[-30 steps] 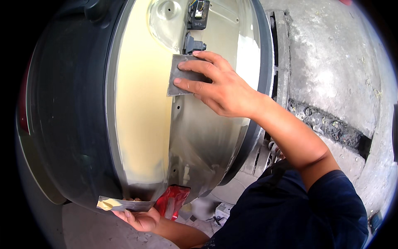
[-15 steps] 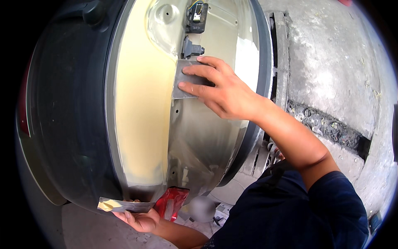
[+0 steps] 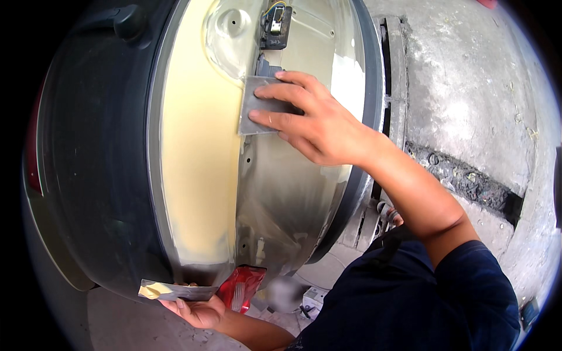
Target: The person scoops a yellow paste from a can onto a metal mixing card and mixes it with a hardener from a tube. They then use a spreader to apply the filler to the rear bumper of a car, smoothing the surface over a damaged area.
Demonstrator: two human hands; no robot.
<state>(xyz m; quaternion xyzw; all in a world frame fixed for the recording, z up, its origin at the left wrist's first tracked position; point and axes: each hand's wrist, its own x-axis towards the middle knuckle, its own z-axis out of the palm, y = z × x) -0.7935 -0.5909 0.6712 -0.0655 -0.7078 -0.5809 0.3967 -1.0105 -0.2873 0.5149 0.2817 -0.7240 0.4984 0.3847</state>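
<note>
A broad cream filler band (image 3: 196,175) runs down the car's rear panel. My right hand (image 3: 319,120) grips a flat grey spreader (image 3: 252,102), fingertips on its face, at the band's right edge beside bare metal (image 3: 281,205). My left hand (image 3: 199,313) is low at the picture's bottom, closed under a flat metal plate (image 3: 196,292) that carries a lump of cream paste (image 3: 157,290) on its left end. A red tail light (image 3: 246,284) is just right of that plate. A dark connector (image 3: 266,64) is partly covered behind my right fingers.
The dark rear window (image 3: 102,169) with a wiper mount (image 3: 132,23) fills the left. A wired black fitting (image 3: 278,26) is near the top. To the right are cracked concrete (image 3: 468,76) and a dark rubble-filled channel (image 3: 462,172). Small items lie on the floor below the car.
My right hand and spreader dipped a little half a second ago and are now slightly higher again, still at the band's right edge. My left hand with the plate has barely moved.
</note>
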